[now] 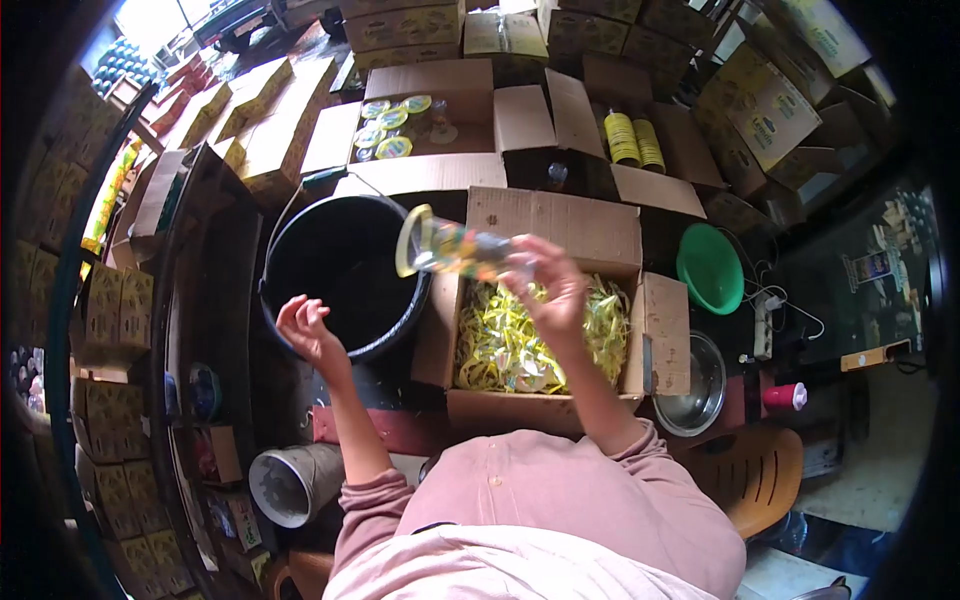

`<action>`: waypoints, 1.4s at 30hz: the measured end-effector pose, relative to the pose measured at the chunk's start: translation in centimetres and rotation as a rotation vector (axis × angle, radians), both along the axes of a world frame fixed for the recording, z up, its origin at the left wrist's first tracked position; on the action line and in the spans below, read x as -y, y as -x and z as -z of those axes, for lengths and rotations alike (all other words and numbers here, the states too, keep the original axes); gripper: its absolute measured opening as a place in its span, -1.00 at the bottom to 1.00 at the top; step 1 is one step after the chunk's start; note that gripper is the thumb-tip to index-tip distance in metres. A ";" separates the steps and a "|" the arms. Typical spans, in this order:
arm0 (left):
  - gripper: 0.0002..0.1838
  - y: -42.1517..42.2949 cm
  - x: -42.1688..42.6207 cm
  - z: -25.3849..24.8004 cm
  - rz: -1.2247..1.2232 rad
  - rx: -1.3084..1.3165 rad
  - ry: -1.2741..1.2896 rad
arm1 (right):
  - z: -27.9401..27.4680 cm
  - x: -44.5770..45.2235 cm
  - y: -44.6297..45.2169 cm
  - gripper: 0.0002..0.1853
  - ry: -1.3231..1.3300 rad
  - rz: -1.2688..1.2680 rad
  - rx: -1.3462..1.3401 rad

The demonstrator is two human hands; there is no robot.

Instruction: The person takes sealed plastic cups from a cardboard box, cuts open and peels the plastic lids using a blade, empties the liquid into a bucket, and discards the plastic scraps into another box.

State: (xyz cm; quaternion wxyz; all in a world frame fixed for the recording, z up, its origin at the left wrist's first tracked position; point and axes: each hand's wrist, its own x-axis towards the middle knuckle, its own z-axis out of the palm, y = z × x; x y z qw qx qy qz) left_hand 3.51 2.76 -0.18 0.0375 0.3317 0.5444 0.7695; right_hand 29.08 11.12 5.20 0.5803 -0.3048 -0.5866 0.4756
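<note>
My right hand point(552, 290) is closed around the lower end of a clear jar point(460, 250) with colourful contents and a yellow rim. The jar is tilted nearly sideways and slightly blurred, its rim pointing left over the bucket's edge. Below it stands an open cardboard box point(664, 335) filled with yellow and clear strips point(520, 345). My left hand point(310, 328) is raised at the near left rim of a black bucket point(415, 300), its fingers loosely curled and apart, holding nothing.
Behind are an open box point(430, 75) with yellow-lidded containers point(393, 118) and another box point(690, 145) with stacked yellow lids point(622, 138). On the right sit a green basin point(710, 268), a metal bowl point(700, 395) and a power strip point(763, 325).
</note>
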 end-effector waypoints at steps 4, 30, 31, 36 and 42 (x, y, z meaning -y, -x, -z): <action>-0.79 0.3 0.3 0.4 -0.136 0.051 -0.008 | 0.7 0.3 3.4 -0.52 -0.341 -0.085 0.464; -0.83 -0.7 -0.6 -0.3 -0.146 -0.011 0.251 | 11.9 -29.8 -5.2 -0.18 -0.109 0.195 1.355; -0.84 -1.0 -0.8 -0.9 -0.157 -0.012 0.285 | 12.9 -29.8 -5.0 -0.22 -0.193 0.268 1.337; -0.85 -1.3 -0.9 -1.0 -0.154 -0.010 0.304 | 12.2 -29.8 -5.3 -0.32 -0.122 0.250 1.250; -0.78 -1.3 -0.5 -0.3 -0.127 -0.070 0.269 | 9.1 -27.3 -2.2 -0.74 -0.268 0.412 0.776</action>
